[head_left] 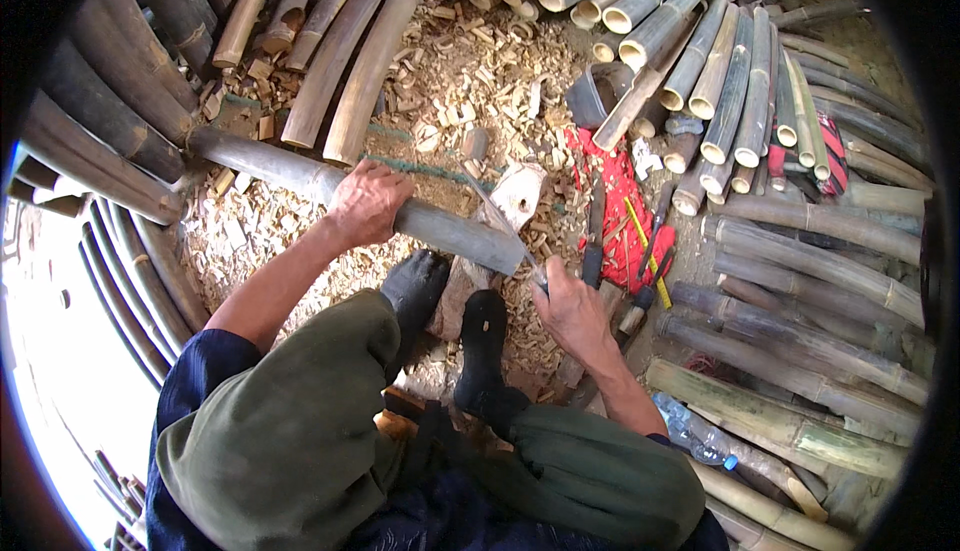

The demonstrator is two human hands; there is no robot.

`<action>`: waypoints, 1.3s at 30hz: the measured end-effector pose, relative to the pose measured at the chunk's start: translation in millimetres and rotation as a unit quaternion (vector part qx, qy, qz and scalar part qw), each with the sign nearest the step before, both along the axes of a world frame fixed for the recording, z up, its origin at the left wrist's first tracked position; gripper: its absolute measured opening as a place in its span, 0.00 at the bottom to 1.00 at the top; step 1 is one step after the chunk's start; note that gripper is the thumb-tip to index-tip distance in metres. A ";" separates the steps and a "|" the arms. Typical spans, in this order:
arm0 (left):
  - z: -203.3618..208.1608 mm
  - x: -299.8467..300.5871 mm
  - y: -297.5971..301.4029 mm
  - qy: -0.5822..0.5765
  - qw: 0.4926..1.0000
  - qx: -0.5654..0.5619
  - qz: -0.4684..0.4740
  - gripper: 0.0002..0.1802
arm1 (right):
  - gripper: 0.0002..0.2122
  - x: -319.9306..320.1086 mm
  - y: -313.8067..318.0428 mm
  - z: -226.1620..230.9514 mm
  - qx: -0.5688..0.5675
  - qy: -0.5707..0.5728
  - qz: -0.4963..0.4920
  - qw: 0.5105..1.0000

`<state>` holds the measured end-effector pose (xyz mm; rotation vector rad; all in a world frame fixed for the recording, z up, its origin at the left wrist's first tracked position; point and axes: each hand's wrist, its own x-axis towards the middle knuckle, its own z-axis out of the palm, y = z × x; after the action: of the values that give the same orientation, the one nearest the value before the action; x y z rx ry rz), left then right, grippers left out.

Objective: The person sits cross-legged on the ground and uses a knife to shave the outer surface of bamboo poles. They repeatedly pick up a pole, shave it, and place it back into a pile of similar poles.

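A grey bamboo pole [455, 231] slants across the work area, its near end just ahead of the dark-shod feet [482, 356]. The left hand [372, 201] is curled firmly over the pole; the right hand [577, 311] is wrapped around the handle of a bladed tool [503, 226] (the blade slim) at that end. Wood chips [480, 81] surround both; a red cloth [612, 213] lies rightward.

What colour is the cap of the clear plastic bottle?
The small round cap is blue; the head view shows it best.
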<state>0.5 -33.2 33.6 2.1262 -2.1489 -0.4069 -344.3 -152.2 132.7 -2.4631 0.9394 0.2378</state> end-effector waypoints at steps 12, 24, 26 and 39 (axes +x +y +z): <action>-12.4 4.0 0.4 0.004 0.998 -0.064 0.003 0.17 | 0.17 -7.6 7.1 -6.1 -0.010 0.036 -0.016 0.999; -14.9 -8.7 6.9 -0.013 0.976 -0.216 0.014 0.13 | 0.16 -8.6 -24.0 -24.5 -0.035 0.054 0.005 0.998; -13.4 -9.8 14.0 -0.004 0.977 -0.213 0.027 0.13 | 0.15 13.0 -6.2 24.2 -0.006 0.038 0.000 0.999; 5.8 -5.8 5.9 -0.011 0.999 0.026 0.037 0.44 | 0.14 4.9 -5.7 21.0 -0.007 0.043 -0.003 0.999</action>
<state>-5.3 -27.3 39.3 2.2398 -2.0859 -0.4382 -339.5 -157.9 153.8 -2.4789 0.9880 0.3395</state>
